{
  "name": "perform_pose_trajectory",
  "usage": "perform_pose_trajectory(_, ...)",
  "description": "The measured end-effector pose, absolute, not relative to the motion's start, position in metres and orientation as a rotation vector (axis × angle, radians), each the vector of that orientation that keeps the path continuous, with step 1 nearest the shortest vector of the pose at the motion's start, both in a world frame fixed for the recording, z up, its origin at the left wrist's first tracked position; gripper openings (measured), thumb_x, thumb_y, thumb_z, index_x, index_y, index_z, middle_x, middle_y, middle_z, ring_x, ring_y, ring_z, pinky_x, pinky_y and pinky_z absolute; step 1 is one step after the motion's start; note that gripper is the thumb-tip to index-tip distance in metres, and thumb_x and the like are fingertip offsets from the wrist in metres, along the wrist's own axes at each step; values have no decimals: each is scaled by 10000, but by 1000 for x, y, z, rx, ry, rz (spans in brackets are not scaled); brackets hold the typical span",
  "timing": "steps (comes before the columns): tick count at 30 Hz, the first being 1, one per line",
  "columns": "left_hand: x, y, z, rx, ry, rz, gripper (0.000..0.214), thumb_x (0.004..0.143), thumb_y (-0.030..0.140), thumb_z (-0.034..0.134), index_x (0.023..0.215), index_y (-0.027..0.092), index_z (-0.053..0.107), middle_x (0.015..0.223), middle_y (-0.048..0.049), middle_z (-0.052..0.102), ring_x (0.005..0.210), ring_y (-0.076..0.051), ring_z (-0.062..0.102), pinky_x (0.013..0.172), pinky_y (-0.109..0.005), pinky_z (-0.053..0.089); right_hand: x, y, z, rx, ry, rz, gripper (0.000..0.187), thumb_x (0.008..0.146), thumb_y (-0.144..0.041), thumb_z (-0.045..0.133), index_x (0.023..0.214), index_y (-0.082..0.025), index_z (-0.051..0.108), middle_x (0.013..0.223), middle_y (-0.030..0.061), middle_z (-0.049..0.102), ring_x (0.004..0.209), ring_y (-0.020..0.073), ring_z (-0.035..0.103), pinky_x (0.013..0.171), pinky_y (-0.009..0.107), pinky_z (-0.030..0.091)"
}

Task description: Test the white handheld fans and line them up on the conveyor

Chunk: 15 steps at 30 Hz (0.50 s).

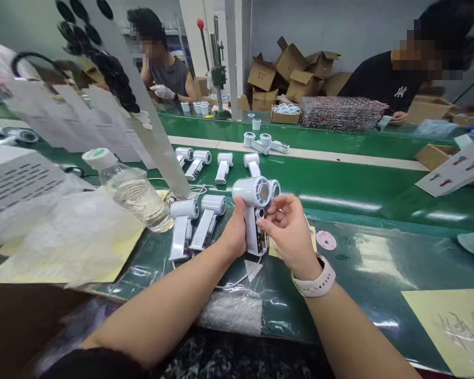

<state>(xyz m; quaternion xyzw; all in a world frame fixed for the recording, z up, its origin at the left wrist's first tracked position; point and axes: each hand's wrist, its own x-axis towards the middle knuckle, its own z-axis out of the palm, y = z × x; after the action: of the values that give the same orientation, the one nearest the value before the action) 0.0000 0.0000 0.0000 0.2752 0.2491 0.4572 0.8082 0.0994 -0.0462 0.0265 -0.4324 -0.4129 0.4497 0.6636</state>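
I hold a white handheld fan point(255, 202) upright over the green bench, its open handle showing the parts inside. My left hand point(234, 231) is wrapped round the handle from the left. My right hand point(290, 234) is curled beside the handle, with its fingertips pinched at the opening just under the round head. Two more white fans point(194, 223) lie side by side just left of my left hand.
A clear water bottle point(132, 192) leans at the left over crumpled plastic bags and yellow sheets. Several white fans point(221, 163) lie on the green conveyor point(339, 184) beyond. Two other people work across the line, among cardboard boxes point(292, 71) and a hand press point(217, 68).
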Motion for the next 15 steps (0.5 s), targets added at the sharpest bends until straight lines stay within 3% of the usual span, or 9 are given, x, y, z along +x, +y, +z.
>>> perform_pose_trajectory(8, -1, -2, 7, 575, 539, 1068, 732, 779, 801, 601, 1000, 119, 747, 1006, -164, 785, 1186, -346, 680, 1057, -464, 515, 92, -55, 26, -1054, -1049, 820, 384, 735, -152, 734, 1013, -266, 494, 944, -28, 578, 666, 102, 562, 649, 294, 505)
perform_pose_trajectory(15, 2, -1, 2, 685, 618, 1174, 782, 633, 860, 674, 950, 147, 721, 924, -133, 770, 1112, -350, 692, 1014, -468, 526, 102, -48, 15, -1086, -1047, 716, 387, 784, -231, 728, 1081, -268, 484, 936, -13, 607, 700, 130, 593, 665, 304, 525)
